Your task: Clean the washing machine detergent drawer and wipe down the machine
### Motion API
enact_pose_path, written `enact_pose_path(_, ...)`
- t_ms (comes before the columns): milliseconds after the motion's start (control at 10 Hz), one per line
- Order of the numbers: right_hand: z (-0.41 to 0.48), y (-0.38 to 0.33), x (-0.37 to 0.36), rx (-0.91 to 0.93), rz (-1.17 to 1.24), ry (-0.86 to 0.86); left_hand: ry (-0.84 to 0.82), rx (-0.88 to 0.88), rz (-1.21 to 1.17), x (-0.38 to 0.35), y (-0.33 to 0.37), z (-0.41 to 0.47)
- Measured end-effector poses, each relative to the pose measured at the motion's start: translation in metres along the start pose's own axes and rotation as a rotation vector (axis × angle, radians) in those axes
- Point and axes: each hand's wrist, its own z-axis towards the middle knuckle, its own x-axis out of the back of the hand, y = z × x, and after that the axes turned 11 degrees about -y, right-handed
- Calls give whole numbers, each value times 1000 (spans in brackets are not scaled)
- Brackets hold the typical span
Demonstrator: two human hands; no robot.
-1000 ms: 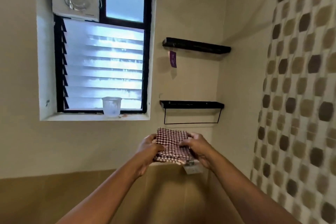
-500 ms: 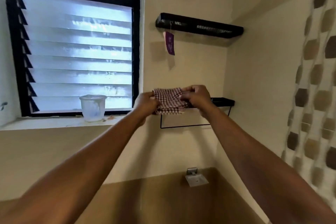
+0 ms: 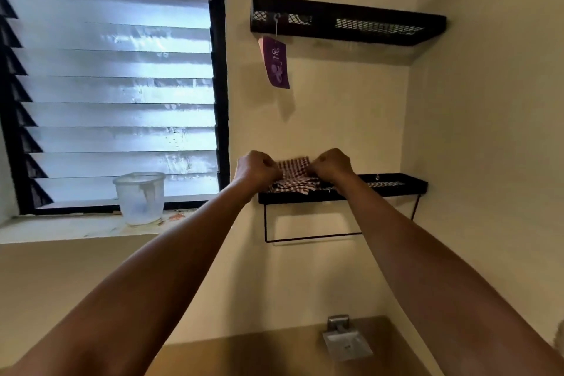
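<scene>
A folded red-and-white checked cloth (image 3: pixel 293 174) lies on the left end of the lower black mesh shelf (image 3: pixel 393 185) on the wall. My left hand (image 3: pixel 255 168) grips the cloth's left edge with curled fingers. My right hand (image 3: pixel 334 165) pinches its right edge. Both arms reach up and forward to the shelf. The washing machine and its detergent drawer are out of view.
A second black mesh shelf (image 3: pixel 348 21) hangs higher up, with a purple tag (image 3: pixel 276 62) dangling from its left end. A clear plastic cup (image 3: pixel 140 197) stands on the window sill (image 3: pixel 61 229). A metal soap holder (image 3: pixel 345 340) is fixed low on the wall.
My hands have carried the cloth up and forward from chest height onto the lower shelf. The view has tilted upward and closer to the wall.
</scene>
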Motion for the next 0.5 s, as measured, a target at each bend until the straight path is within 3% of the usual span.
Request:
enact_pose_path(200, -5, 0, -14, -73, -266, -64, -78, -30, 362, -7, 6, -12)
enact_pose_path(300, -30, -14, -11, -84, -374, 4, -74, -48, 350, -8, 13, -24)
enact_pose_path(500, -98, -50, -10, -23, -427, 131, 117, -215, 297, 16, 3, -89)
